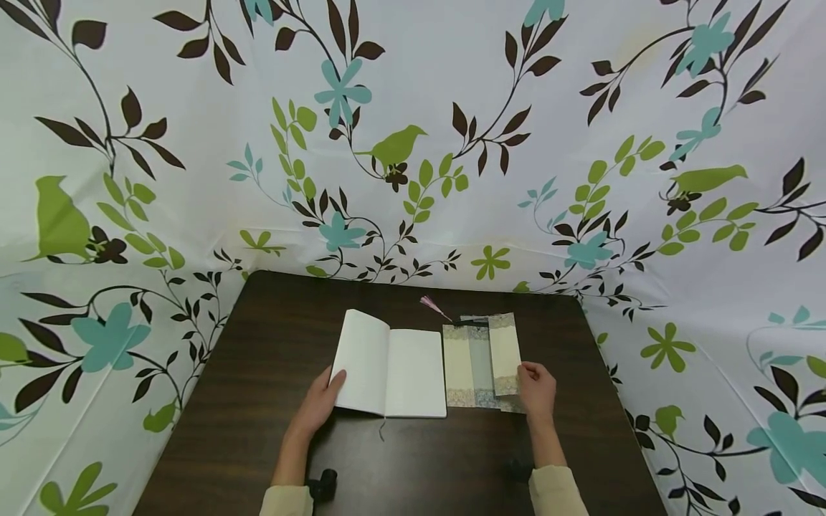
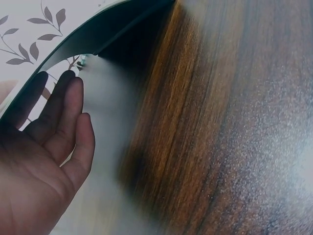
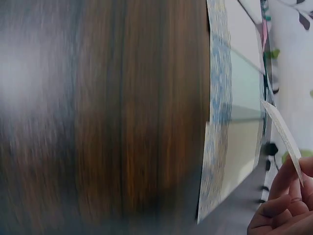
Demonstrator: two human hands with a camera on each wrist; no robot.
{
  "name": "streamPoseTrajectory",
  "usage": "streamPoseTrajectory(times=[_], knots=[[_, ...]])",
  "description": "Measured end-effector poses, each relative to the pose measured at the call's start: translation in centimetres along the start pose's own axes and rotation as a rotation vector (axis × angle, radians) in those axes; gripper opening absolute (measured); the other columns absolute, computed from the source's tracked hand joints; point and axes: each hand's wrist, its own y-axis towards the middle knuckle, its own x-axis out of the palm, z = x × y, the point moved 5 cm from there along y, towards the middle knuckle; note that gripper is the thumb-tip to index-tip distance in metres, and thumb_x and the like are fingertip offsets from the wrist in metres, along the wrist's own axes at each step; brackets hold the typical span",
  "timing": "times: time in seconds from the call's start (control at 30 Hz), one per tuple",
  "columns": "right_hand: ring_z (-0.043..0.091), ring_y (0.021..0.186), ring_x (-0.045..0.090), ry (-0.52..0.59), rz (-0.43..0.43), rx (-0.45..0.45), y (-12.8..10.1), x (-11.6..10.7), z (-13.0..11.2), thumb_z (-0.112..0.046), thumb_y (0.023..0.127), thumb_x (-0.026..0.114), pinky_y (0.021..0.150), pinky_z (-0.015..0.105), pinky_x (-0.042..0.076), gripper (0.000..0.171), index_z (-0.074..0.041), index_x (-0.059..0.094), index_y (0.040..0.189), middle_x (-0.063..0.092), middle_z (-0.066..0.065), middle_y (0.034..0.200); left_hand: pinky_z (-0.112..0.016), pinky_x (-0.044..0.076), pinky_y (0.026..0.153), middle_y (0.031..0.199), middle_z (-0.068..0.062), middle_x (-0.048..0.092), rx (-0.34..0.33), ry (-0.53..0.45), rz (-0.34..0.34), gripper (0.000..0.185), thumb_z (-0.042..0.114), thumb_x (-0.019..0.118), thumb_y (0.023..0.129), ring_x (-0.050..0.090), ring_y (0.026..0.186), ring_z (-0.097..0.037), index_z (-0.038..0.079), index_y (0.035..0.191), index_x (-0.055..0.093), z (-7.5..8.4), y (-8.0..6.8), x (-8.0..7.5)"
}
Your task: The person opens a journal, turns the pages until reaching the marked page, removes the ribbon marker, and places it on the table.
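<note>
An open notebook (image 1: 390, 369) with blank white pages lies on the dark wooden table (image 1: 258, 401). My left hand (image 1: 320, 401) holds up its left page edge, fingers straight under the lifted page (image 2: 73, 49). Right of the notebook lie patterned paper strips (image 1: 474, 365), cream and pale green with blue-flecked ends. My right hand (image 1: 537, 390) pinches the near end of the rightmost strip (image 1: 505, 352); in the right wrist view that strip (image 3: 283, 134) is lifted off the sheets (image 3: 239, 112) below.
A pink tassel (image 1: 435, 307) lies behind the strips. A thin ribbon (image 1: 382, 428) hangs from the notebook's near edge. A floral curtain (image 1: 413, 143) surrounds the table on three sides.
</note>
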Motion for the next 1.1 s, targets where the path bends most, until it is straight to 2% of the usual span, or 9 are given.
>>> streamPoseTrajectory(times=[0.2, 0.43, 0.57, 0.87, 1.1], knots=[[0.015, 0.090, 0.058, -0.024, 0.039, 0.011, 0.9, -1.9, 0.6, -0.018, 0.110, 0.060, 0.070, 0.026, 0.047, 0.031, 0.005, 0.070, 0.128, 0.068, 0.016, 0.110, -0.059, 0.035, 0.123, 0.158, -0.023, 0.055, -0.006, 0.006, 0.000, 0.063, 0.040, 0.045, 0.117, 0.051, 0.145, -0.037, 0.000, 0.165, 0.037, 0.3, -0.1, 0.0], [0.009, 0.085, 0.056, -0.029, 0.082, 0.053, 1.8, -4.1, 2.5, -0.019, 0.109, 0.061, 0.069, 0.024, 0.047, 0.032, 0.004, 0.071, 0.129, 0.067, 0.008, 0.105, -0.062, 0.028, 0.127, 0.167, -0.021, 0.045, -0.024, 0.000, -0.013, 0.067, 0.044, 0.045, 0.117, 0.041, 0.155, -0.039, 0.003, 0.168, 0.033, 0.4, -0.2, 0.1], [0.009, 0.084, 0.057, -0.055, 0.108, 0.062, 2.3, -5.2, 3.6, -0.020, 0.108, 0.062, 0.068, 0.023, 0.047, 0.031, 0.003, 0.072, 0.127, 0.067, 0.007, 0.103, -0.062, 0.031, 0.126, 0.163, -0.024, 0.050, -0.017, 0.013, -0.004, 0.064, 0.040, 0.045, 0.117, 0.046, 0.150, -0.040, -0.001, 0.166, 0.035, 0.7, -0.2, 0.1], [0.030, 0.100, 0.061, -0.126, 0.097, 0.110, 2.2, -6.4, 4.6, -0.024, 0.109, 0.057, 0.073, 0.032, 0.047, 0.036, 0.001, 0.069, 0.132, 0.066, 0.022, 0.122, -0.059, 0.029, 0.127, 0.163, -0.023, 0.049, -0.041, 0.009, -0.001, 0.063, 0.038, 0.047, 0.117, 0.046, 0.150, -0.037, 0.000, 0.166, 0.035, 0.4, -0.3, 0.0], [0.040, 0.108, 0.063, -0.191, 0.110, 0.139, 2.1, -6.7, 5.4, -0.026, 0.108, 0.055, 0.077, 0.039, 0.047, 0.039, 0.001, 0.069, 0.132, 0.067, 0.027, 0.127, -0.063, 0.031, 0.126, 0.165, -0.025, 0.046, -0.034, 0.029, -0.010, 0.067, 0.043, 0.047, 0.116, 0.045, 0.152, -0.040, 0.001, 0.167, 0.034, 0.8, -0.2, 0.1]])
